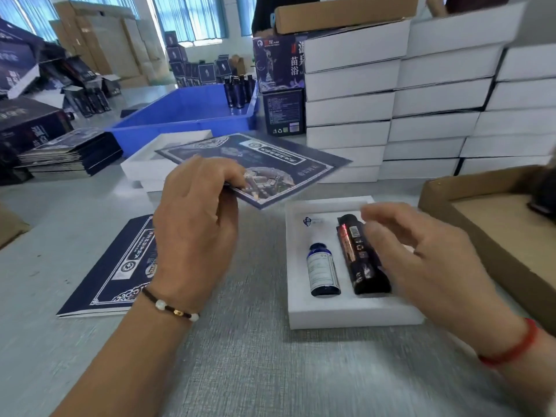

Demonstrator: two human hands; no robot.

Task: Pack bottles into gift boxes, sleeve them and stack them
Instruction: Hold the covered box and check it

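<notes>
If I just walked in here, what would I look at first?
Probably the open white box in front, with a small blue bottle and a taller dark bottle lying side by side inside. The left hand holds a dark blue printed card above the table, and white boxes are stacked behind.

Left hand raised, back of hand up, fingers curled and pinching a flat sleeve at its near edge; beaded bracelet on wrist. Right hand palm down, fingers loosely spread, blurred, gripping nothing; red cord on wrist.
</notes>
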